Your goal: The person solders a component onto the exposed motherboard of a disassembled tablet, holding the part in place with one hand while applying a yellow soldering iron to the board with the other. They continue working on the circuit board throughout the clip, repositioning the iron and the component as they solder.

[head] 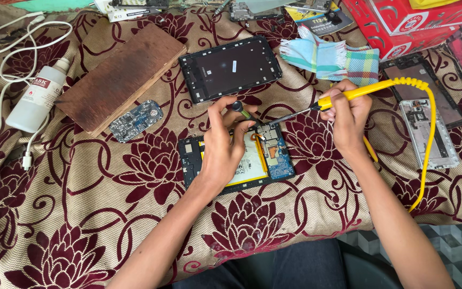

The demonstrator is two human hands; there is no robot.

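Opened tablet (236, 160) lay btwn both hands, long axis 9–3. R hand (348, 115) fisted on yellow soldering iron (343, 96), tip aimed 8 o'clock at board. L hand (223, 144), nearer, pinched a dark tool (241, 109) over it.

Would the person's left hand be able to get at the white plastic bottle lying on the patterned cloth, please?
Probably yes. The left hand holds a small dark tool over the opened device, but between it and the white plastic bottle lies mostly open cloth, besides a small circuit board.
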